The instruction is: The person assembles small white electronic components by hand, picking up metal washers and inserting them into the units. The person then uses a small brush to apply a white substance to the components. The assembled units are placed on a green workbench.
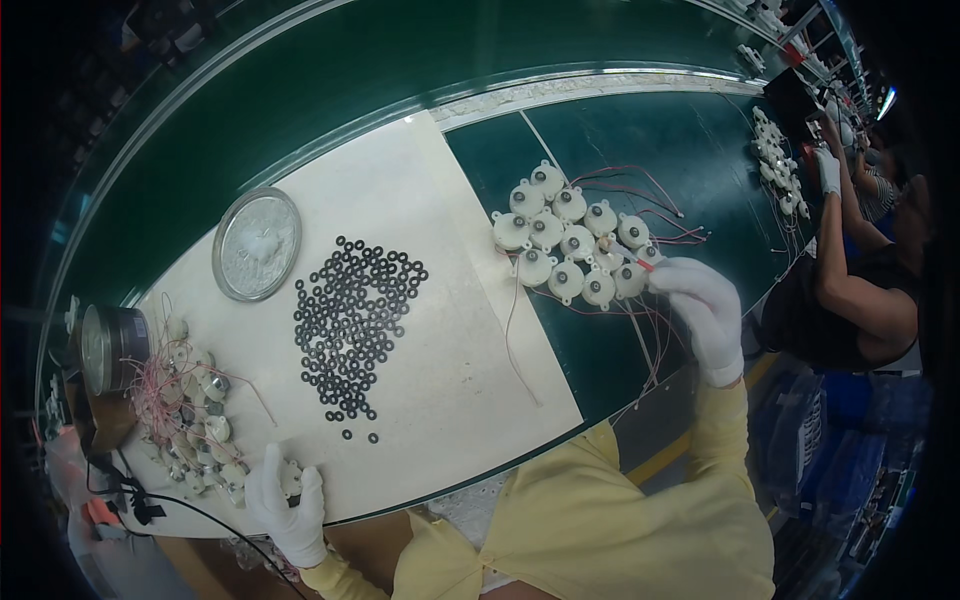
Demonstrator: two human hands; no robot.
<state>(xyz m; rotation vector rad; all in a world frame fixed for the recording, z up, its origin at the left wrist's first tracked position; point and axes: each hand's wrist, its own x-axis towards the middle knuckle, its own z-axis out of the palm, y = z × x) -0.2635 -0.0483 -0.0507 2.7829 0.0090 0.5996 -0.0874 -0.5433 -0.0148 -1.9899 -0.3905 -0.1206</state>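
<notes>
My left hand (286, 508), in a white glove, is at the near left edge of the table. Its thumb and fingers close around a small round motor (292, 479) beside a pile of motors (195, 420) with tangled pink wires. My right hand (705, 312), also gloved, pinches a thin stick-like tool with a red part (642, 264). The tool's far end reaches over a cluster of white round motors (577, 242) with dark centres; the tip is hard to make out. Red and pink wires trail from these motors.
Many black rings (355, 325) lie spread on the white board (460, 330). A round dish of white paste (257, 244) stands behind them, and a dark tin (112, 348) at far left. Another person (865, 270) works at right near more motors (778, 160). A black cable (215, 513) crosses the near left edge.
</notes>
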